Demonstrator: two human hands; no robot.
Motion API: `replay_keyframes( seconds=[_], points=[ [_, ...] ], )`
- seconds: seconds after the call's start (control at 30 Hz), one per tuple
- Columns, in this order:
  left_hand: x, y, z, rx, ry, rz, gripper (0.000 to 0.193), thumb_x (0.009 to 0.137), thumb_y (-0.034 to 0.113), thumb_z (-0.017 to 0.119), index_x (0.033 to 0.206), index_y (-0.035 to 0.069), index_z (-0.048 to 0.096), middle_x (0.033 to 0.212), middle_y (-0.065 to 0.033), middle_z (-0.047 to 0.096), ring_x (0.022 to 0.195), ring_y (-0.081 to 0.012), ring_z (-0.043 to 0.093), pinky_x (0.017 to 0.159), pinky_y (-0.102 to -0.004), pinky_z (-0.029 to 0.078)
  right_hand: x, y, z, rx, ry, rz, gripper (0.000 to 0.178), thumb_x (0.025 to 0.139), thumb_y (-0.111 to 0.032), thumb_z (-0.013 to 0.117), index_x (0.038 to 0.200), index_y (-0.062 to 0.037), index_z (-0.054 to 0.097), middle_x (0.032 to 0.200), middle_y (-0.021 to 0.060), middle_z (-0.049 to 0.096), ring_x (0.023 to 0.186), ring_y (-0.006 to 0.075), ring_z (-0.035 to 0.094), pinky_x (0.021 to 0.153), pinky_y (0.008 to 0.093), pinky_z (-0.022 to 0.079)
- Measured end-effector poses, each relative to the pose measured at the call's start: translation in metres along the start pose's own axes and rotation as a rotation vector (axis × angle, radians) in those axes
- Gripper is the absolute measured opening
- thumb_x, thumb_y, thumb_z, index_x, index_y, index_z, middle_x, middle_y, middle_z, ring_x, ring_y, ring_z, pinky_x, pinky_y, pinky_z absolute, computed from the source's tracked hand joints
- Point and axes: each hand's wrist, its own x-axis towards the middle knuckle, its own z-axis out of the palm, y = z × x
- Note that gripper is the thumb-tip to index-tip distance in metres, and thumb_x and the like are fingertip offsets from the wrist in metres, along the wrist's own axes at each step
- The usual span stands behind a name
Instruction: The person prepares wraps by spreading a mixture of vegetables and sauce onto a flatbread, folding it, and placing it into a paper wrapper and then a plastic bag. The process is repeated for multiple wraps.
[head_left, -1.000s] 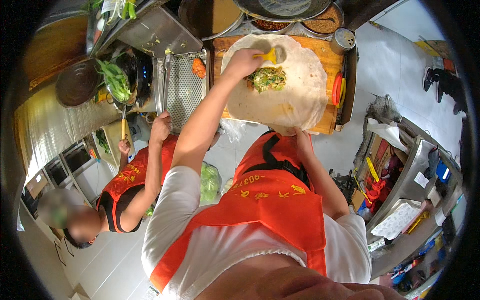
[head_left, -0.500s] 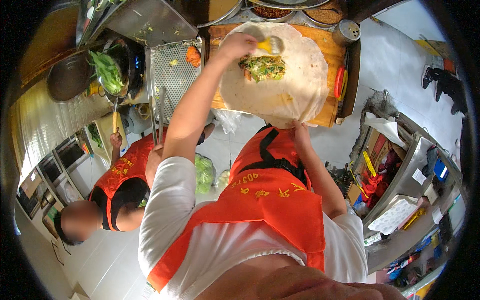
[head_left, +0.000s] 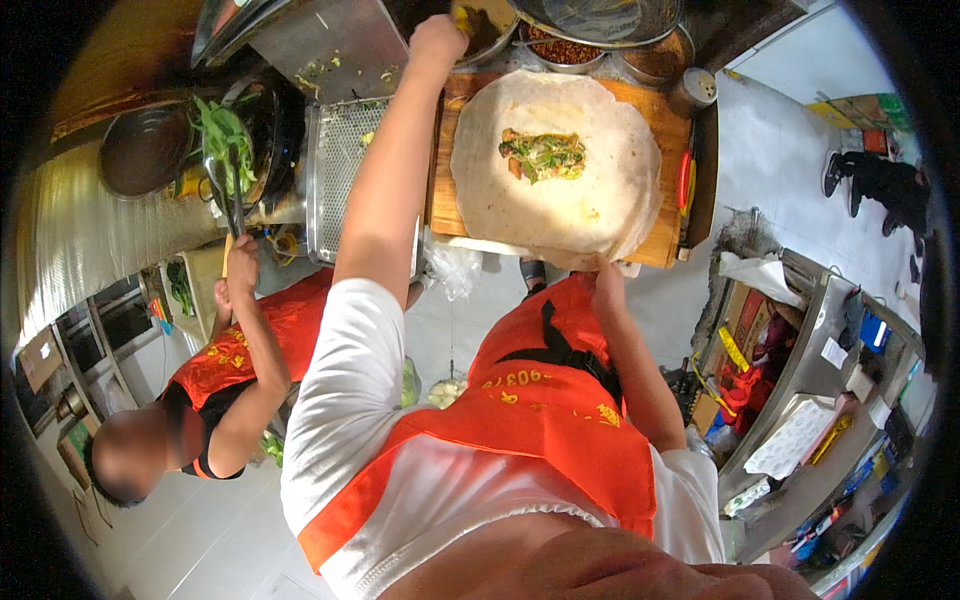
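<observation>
A large, thin round flatbread (head_left: 610, 190) lies on a wooden board (head_left: 447, 190), with a heap of chopped greens and filling (head_left: 542, 157) near its middle. My left hand (head_left: 440, 42) reaches to the far left, closed around the yellow handle of a brush (head_left: 461, 19). The brush is over a round pan of brown sauce (head_left: 488, 30); its bristles are hard to make out. At the near right edge of the flatbread, my right hand (head_left: 606, 284) is closed with the bread's rim between its fingers.
Beyond the board stand bowls of red flakes (head_left: 560, 50) and brown powder (head_left: 660, 55), and a shaker (head_left: 694, 92). A red-handled tool (head_left: 685, 170) hangs at its right side. On the left, a perforated tray (head_left: 345, 150) and a co-worker (head_left: 240, 350) lifting greens (head_left: 222, 140) with tongs.
My left hand has carried the brush from the flatbread leftward and away to the sauce pan. My right hand stays at the bread's rim. The co-worker now works tongs over the greens.
</observation>
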Motion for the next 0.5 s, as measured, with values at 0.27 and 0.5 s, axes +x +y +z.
replay_keyframes(
  seconds=[0.27, 0.5],
  points=[
    [0.000, -0.015, -0.017, -0.137, 0.088, -0.012, 0.031, 0.087, 0.026, 0.065, 0.113, 0.012, 0.072, 0.098, -0.0151, 0.073, 0.090, -0.0263, 0.070, 0.080, -0.0384, 0.055, -0.010, -0.002, 0.011, 0.061, 0.017, 0.051, 0.026, 0.098, -0.023, 0.052, 0.113, -0.0034, 0.056, 0.094, 0.0062, 0.064, 0.073, 0.0160, 0.059, 0.062, 0.0295, 0.048],
    [-0.108, 0.033, -0.045, -0.620, -0.432, -0.073, 0.032, 0.090, 0.019, 0.066, 0.119, 0.008, 0.069, 0.100, -0.0068, 0.074, 0.093, -0.0136, 0.067, 0.087, -0.0291, 0.049, -0.026, -0.013, 0.019, 0.087, 0.012, 0.059, 0.035, 0.097, -0.021, 0.053, 0.123, 0.0026, 0.053, 0.111, 0.0082, 0.062, 0.101, 0.0176, 0.057, 0.089, 0.0316, 0.045]
  ],
)
